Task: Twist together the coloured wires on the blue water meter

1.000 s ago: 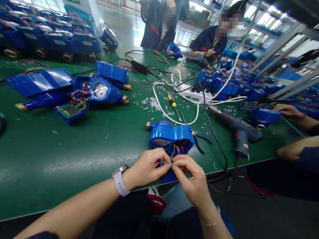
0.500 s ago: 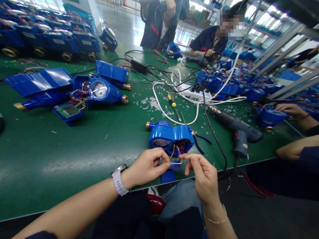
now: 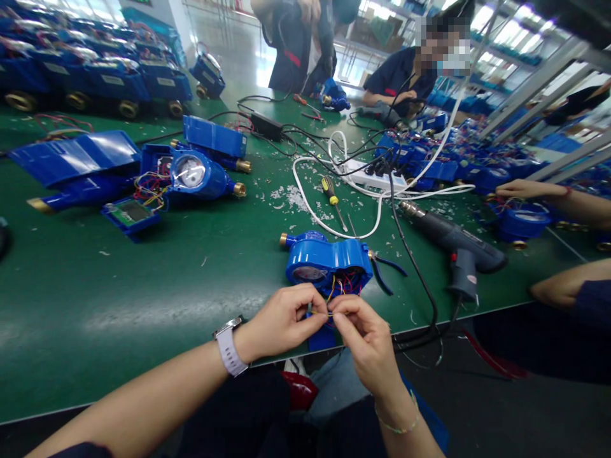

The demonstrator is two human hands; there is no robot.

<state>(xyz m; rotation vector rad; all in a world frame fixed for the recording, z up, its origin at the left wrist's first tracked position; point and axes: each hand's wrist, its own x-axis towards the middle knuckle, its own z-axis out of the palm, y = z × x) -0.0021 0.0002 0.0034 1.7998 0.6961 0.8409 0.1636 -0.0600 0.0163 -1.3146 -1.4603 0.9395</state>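
Observation:
In front of me a blue water meter [image 3: 329, 259] lies near the table's front edge, with thin coloured wires [image 3: 340, 284] coming out of its open housing. My left hand [image 3: 289, 318] pinches a yellow wire between thumb and forefinger. Fingertips almost touching it, my right hand [image 3: 365, 334] is closed in a pinch on the same wire. Beneath both hands a small blue cover [image 3: 322, 340] is partly hidden. Pliers with blue handles [image 3: 382, 272] lie against the meter's right side.
A heat gun [image 3: 453, 245] lies to the right, its cable running over the edge. Behind the meter are a screwdriver [image 3: 330, 193], a white power strip [image 3: 375, 178] and plastic scraps. An opened meter [image 3: 191, 175] stands left. At right, a co-worker's hand [image 3: 529, 189] touches another meter.
My right hand has moved left and its fingers have closed on the wire beside my left hand. My left hand has stayed put. The co-worker's hand at right has shifted left.

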